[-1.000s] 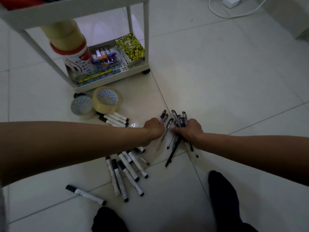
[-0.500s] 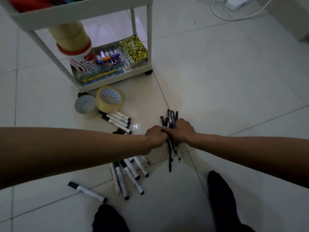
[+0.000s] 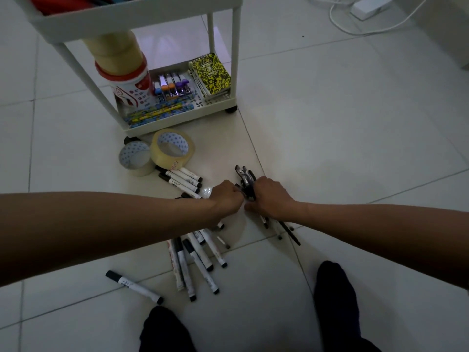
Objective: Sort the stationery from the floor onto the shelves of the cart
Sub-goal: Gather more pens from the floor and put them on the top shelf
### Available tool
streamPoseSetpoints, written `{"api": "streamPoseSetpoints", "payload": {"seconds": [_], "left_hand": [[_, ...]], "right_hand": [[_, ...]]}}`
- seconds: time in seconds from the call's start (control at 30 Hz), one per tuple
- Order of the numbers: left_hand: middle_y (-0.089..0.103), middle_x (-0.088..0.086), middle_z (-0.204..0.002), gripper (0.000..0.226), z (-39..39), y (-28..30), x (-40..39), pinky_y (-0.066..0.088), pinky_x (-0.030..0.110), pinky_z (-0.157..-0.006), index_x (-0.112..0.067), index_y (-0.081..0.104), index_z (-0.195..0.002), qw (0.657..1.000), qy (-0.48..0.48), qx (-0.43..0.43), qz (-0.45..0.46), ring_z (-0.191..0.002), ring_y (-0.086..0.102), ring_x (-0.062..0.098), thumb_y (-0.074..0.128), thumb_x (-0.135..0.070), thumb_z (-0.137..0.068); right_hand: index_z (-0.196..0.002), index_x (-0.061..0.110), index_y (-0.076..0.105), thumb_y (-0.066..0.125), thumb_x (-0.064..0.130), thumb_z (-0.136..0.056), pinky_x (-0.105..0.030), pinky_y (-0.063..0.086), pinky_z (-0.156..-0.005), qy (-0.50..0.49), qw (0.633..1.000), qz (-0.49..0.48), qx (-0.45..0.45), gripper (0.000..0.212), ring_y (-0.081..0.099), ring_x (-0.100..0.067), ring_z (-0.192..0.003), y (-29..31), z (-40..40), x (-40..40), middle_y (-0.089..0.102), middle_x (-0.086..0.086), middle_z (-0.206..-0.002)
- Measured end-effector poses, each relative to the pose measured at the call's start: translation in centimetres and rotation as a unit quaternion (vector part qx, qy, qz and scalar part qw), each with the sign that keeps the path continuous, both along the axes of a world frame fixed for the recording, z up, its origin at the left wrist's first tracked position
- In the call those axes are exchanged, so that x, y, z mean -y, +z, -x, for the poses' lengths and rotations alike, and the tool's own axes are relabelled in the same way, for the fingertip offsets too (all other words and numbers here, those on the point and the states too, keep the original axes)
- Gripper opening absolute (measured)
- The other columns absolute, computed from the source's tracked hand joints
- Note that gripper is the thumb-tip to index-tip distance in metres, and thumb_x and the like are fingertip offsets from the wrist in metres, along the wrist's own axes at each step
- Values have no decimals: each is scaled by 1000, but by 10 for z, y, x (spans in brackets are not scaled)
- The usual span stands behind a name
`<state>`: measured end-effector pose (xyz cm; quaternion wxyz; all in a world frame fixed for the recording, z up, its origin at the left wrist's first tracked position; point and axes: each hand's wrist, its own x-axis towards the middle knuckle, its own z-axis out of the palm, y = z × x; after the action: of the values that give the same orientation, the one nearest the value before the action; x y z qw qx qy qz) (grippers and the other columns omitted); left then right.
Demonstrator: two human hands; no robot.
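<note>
two dark-socked feet [image 3: 337, 295] are showing at the bottom edge, planted on the white tiled floor [image 3: 355, 153]. just ahead of them a lone white marker with a black cap [image 3: 133, 286] is lying apart on the left, and a fan of white markers [image 3: 196, 260] is spreading out on the tiles beneath the left forearm. both bare arms are reaching forward and meeting in the middle: the left hand [image 3: 225, 199] is curling into a fist beside the bundle of black pens [image 3: 245, 179], though whether its fingers are actually gripping any pens cannot be told from behind; the right hand [image 3: 270, 198] is wrapping its fingers round that bundle, with cap ends sticking out beyond the knuckles and the pen tips [image 3: 286, 228] trailing down to the floor under the wrist. beyond the left hand more white markers [image 3: 181, 179] are lying side by side, just beside two tape rolls, a clear-yellowish tape roll [image 3: 172, 149] leaning against a pale tape roll [image 3: 135, 158]. farther on, the white cart [image 3: 177, 116] is standing on its wheels, its bottom shelf holding patterned pencils [image 3: 154, 114], small staplers [image 3: 172, 86], a yellow-and-black notebook [image 3: 210, 73] and a red-and-white canister [image 3: 128, 85] with tan tape rolls [image 3: 114, 50] stacked on top. at the far right a white cable [image 3: 355, 24] is curling across the tiles.
</note>
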<state>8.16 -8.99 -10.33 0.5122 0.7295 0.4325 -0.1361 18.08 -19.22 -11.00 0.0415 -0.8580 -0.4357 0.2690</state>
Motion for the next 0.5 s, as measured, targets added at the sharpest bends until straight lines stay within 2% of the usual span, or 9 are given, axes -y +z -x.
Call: {"api": "streamPoseSetpoints", "payload": {"seconds": [0.07,0.13,0.17,0.23,0.3,0.4,0.43,0.5], "left_hand": [[70,19,-100,22,0,-3,-2,58,37,-75,3,68,-101,1000,-6,-22,-7,-95,68,33,52,-5,-89],[64,18,-86,13,1,-5,-4,45,26,-57,2,63,-93,999,-23,-40,-10,-79,63,29,53,-4,-87],[59,19,-83,10,1,-6,-5,42,24,-57,4,60,-90,999,-20,-41,1,-75,60,29,53,-1,-87],[56,21,-87,8,0,-13,-8,51,34,-68,4,56,-85,999,0,-34,24,-80,58,29,51,1,-91],[59,18,-93,11,-3,-17,-9,59,41,-80,-2,54,-88,997,48,-36,44,-83,60,30,47,-4,-96],[61,14,-94,11,-13,-14,-15,58,35,-75,-3,54,-94,989,113,-7,93,-78,62,27,45,-8,-99],[62,12,-91,14,-16,-9,-18,57,36,-78,-5,56,-89,988,114,6,105,-76,62,24,47,-9,-99],[61,6,-88,12,-18,-2,-25,56,40,-85,-12,57,-79,992,67,39,98,-79,63,21,55,-12,-91]], "right_hand": [[-103,4,60,70,30,-85,-29,37,-59,30,998,3,48,33,62,-30,-83,-2,5,-1,58,-13,-96],[-109,1,56,63,21,-89,-32,35,-63,69,993,-7,94,30,63,-35,-93,-6,8,0,62,-17,-106],[-110,1,54,60,20,-90,-33,35,-64,80,991,-15,104,28,63,-36,-93,-9,7,1,63,-18,-107],[-110,2,51,60,21,-91,-33,35,-63,85,992,-24,94,29,63,-37,-91,-12,-1,1,64,-19,-106],[-111,3,50,63,26,-90,-31,37,-63,49,997,-34,50,34,63,-37,-90,-14,-13,-3,64,-19,-105],[-113,6,58,67,34,-90,-31,45,-69,-87,989,-97,-69,38,64,-28,-93,-11,-26,-16,65,-12,-104],[-109,8,62,70,35,-88,-32,50,-71,-137,973,-146,-116,35,66,-25,-88,-9,-28,-22,68,-8,-99],[-88,14,67,78,32,-83,-32,54,-63,-236,913,-253,-215,22,68,-17,-67,0,-26,-37,71,-4,-77]]}}
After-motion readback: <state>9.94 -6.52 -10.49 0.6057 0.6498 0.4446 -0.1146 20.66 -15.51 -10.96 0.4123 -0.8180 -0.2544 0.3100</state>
